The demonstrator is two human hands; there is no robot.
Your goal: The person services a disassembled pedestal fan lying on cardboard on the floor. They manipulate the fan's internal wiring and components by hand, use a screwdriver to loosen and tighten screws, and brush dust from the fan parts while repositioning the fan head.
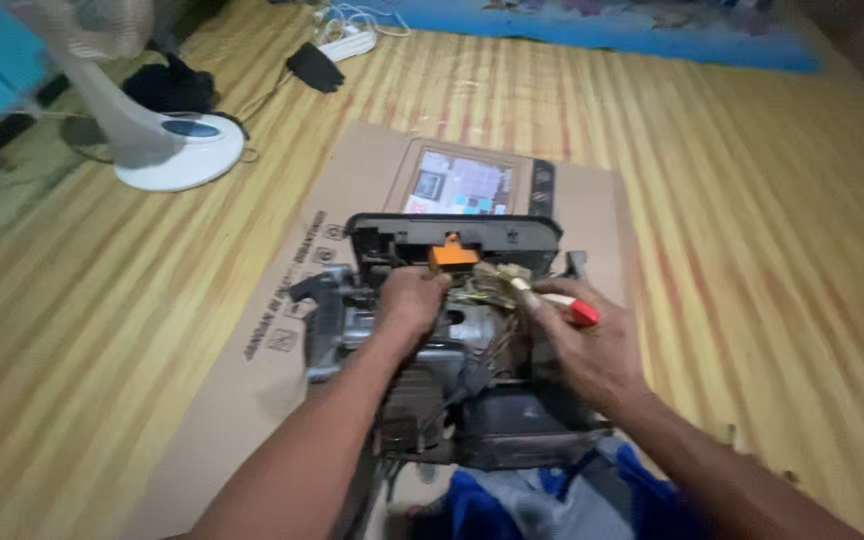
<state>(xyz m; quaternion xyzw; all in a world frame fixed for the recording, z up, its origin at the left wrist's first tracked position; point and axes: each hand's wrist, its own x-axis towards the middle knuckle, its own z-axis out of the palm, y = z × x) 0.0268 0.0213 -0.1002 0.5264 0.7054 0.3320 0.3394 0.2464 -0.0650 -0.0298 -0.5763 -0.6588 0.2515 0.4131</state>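
your left hand (410, 300) is curled and pressing down on top of the opened machine (452, 340) (its metal and wires show), just under the orange part (453, 254). your right hand (582, 345) is on the machine's right side, pinching a tool with a red handle (574, 306) between thumb and fingers. the machine sits on flat cardboard (252, 400). a white fan base (177, 150) stands well away, up and left of the machine
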